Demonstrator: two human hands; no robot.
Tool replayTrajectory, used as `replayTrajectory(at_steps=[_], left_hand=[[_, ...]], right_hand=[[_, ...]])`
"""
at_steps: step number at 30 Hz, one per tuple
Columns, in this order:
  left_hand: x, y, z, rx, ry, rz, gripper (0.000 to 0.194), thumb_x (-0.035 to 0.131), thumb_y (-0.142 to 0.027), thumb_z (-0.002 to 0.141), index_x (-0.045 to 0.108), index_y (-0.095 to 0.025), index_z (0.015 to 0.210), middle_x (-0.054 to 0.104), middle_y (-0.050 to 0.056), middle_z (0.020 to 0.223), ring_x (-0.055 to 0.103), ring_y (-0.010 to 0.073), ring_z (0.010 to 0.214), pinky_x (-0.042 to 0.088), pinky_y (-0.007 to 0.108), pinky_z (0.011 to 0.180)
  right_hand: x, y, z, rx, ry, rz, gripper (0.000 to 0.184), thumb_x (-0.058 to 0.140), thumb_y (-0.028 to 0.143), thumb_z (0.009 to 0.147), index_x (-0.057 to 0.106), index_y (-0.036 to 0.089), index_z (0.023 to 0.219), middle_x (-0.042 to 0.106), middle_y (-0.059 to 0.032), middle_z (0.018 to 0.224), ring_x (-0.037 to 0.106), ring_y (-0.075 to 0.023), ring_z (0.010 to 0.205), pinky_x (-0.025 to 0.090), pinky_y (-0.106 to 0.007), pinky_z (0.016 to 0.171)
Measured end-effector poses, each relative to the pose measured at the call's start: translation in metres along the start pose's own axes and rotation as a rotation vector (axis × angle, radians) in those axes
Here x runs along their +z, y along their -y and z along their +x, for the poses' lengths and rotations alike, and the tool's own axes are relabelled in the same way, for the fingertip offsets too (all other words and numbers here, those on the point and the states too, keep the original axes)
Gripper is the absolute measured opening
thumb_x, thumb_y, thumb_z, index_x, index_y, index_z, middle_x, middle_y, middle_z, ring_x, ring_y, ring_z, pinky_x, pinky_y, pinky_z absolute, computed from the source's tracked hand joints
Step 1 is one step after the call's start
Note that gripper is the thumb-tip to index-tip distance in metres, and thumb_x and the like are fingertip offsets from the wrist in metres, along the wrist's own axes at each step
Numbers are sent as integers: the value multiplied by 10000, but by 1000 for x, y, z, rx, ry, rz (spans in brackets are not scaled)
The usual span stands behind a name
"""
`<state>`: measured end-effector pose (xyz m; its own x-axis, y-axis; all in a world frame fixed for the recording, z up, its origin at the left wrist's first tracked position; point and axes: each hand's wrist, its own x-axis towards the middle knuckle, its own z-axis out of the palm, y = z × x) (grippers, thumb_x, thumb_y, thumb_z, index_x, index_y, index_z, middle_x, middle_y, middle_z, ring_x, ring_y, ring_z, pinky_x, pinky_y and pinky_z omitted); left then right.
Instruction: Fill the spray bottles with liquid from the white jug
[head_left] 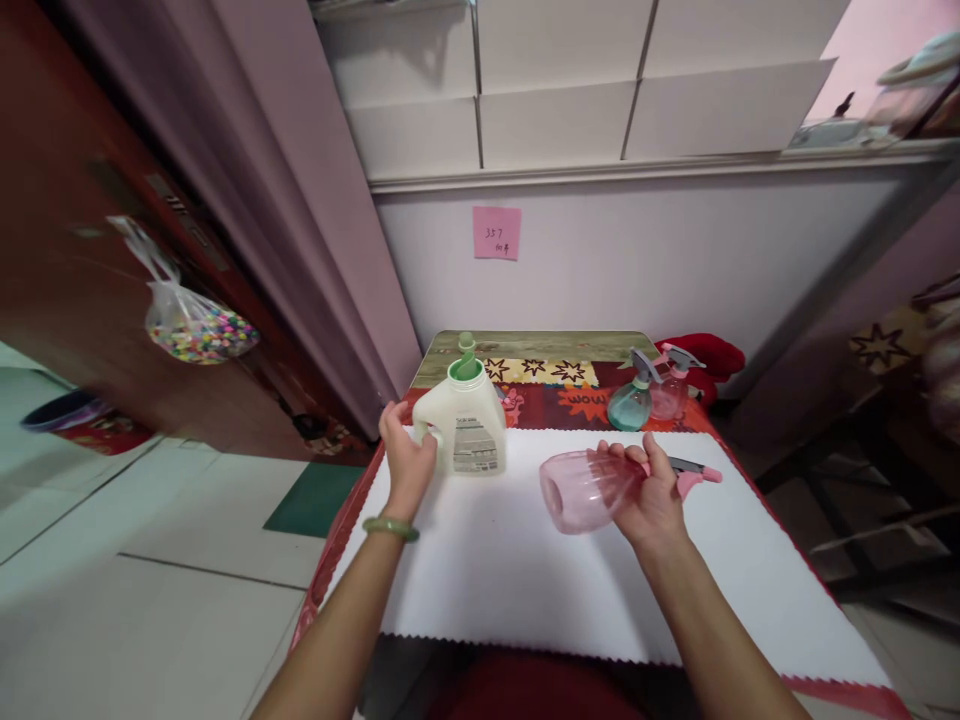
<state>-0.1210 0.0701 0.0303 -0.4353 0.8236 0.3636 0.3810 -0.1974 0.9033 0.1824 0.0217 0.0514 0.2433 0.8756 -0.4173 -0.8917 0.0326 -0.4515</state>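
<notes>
Head cam: right hand (pixel 651 495) grips pink sprayer (pixel 574 490), left hand (pixel 407 458) at jug (pixel 474 430), grip unclear. I'd guess bottle-handling; next needs steady wrists.

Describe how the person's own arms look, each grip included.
The left arm wears a round green bangle at the wrist; the right arm shows no bracelet or watch. No sleeves show, and the left grip and right grip are gloveless.

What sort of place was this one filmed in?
Probably a room in a home: a brown door with a bag of colourful bits hanging by it, and a small covered table bearing a handled jug.
</notes>
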Motion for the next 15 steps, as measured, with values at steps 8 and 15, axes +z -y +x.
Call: replayTrajectory(at_steps=[8, 15], left_hand=[[6, 35, 43, -196, 144, -127, 392, 674, -332, 669, 719, -91, 975, 730, 64, 854, 639, 204, 797, 524, 349, 792], [-60, 29, -1, -284, 49, -137, 421, 733, -305, 631, 745, -134, 1015, 762, 37, 870, 672, 221, 835, 534, 333, 801]], right_hand=[[-24, 7, 26, -32, -41, 67, 245, 737, 284, 872, 564, 221, 709, 714, 27, 730, 751, -169, 794, 629, -401, 889], [-7, -29, 75, 116, -12, -75, 61, 581, 168, 857, 611, 221, 864, 751, -22, 860, 735, -199, 820, 627, -485, 842]])
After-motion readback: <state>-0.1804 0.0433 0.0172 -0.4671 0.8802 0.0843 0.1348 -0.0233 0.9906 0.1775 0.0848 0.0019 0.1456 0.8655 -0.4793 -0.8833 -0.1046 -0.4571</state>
